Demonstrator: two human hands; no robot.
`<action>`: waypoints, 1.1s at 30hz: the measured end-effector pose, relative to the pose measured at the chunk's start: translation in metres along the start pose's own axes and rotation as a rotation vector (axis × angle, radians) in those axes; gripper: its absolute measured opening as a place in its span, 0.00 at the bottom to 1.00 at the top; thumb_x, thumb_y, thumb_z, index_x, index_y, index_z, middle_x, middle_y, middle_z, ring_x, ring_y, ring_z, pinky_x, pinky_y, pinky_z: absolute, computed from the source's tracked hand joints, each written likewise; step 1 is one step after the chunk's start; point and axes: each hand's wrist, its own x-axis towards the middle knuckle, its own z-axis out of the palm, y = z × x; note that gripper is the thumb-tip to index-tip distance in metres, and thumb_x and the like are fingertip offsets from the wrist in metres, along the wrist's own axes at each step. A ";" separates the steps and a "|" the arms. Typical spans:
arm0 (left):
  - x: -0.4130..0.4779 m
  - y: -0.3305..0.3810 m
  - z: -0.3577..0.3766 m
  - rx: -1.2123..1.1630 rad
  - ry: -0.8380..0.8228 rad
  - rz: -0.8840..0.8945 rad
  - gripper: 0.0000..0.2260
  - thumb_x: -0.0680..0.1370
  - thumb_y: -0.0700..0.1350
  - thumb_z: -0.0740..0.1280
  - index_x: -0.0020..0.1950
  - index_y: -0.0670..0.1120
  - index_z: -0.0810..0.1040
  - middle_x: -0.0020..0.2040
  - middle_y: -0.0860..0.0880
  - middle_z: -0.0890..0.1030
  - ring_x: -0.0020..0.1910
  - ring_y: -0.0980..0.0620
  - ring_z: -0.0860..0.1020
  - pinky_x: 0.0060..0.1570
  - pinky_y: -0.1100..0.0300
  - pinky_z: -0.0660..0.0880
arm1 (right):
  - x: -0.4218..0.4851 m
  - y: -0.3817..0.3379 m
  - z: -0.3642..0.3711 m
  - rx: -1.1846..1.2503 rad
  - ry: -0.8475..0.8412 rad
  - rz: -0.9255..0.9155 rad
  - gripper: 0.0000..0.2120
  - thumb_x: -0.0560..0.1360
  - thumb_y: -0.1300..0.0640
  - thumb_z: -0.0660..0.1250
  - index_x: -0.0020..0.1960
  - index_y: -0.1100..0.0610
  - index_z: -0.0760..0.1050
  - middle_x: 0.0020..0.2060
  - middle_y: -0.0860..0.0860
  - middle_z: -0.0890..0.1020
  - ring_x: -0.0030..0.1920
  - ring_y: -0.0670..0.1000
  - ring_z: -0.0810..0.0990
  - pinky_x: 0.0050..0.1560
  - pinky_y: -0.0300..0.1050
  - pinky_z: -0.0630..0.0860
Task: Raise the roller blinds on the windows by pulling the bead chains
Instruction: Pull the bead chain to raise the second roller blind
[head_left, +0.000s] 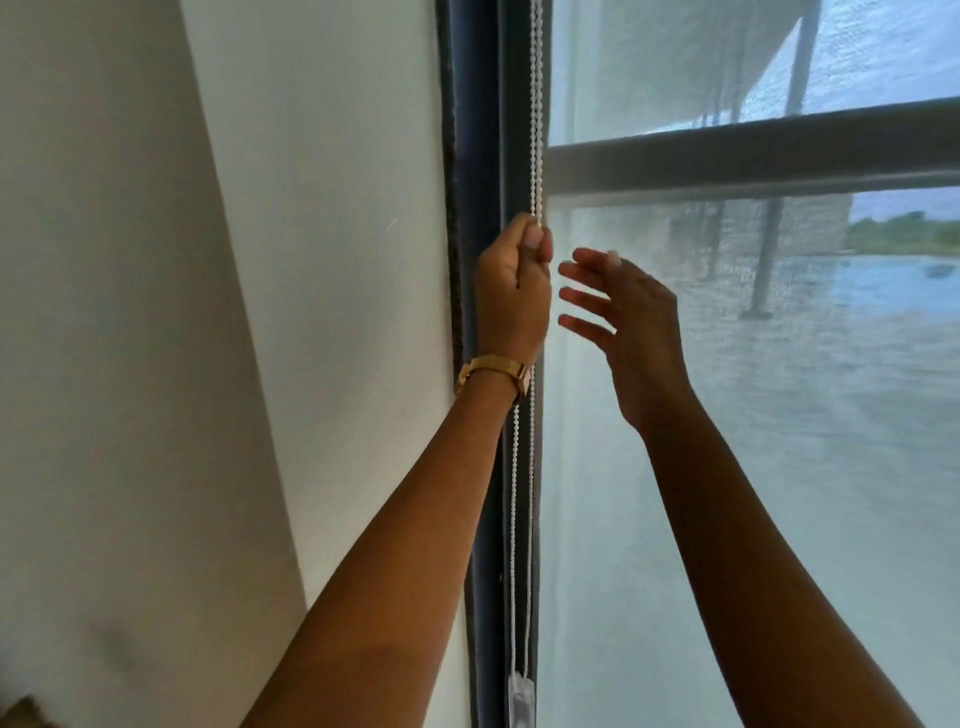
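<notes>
Head view shows our left hand (514, 291) with fingers closed round the chain (536, 104) beside the frame (475, 130), likely to haul it down, while our right hand (623, 322) hovers spread and empty before the lowered blind (727, 519).

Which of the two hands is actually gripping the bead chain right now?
The left hand, the one with the gold watch, is closed around the bead chain. The right hand hovers beside it, fingers spread, touching nothing.
</notes>
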 end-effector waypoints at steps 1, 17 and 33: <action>-0.015 -0.004 -0.002 0.004 -0.003 -0.043 0.11 0.81 0.41 0.56 0.50 0.41 0.77 0.43 0.49 0.79 0.44 0.57 0.76 0.49 0.68 0.74 | 0.006 -0.012 0.006 0.001 0.007 -0.041 0.14 0.80 0.50 0.55 0.57 0.54 0.76 0.55 0.51 0.82 0.57 0.51 0.81 0.59 0.49 0.79; -0.112 -0.087 -0.022 0.197 -0.254 -0.208 0.12 0.78 0.33 0.55 0.37 0.37 0.72 0.33 0.40 0.72 0.35 0.50 0.71 0.39 0.62 0.68 | 0.099 -0.119 0.078 0.075 -0.048 -0.070 0.14 0.81 0.60 0.50 0.49 0.61 0.74 0.32 0.51 0.77 0.28 0.45 0.71 0.26 0.36 0.68; 0.072 0.013 -0.018 -0.287 -0.156 -0.273 0.28 0.80 0.58 0.43 0.65 0.42 0.72 0.61 0.42 0.79 0.56 0.47 0.78 0.51 0.56 0.75 | 0.099 -0.040 0.078 -0.178 0.075 -0.387 0.18 0.70 0.73 0.53 0.31 0.52 0.64 0.27 0.47 0.68 0.27 0.42 0.67 0.29 0.34 0.66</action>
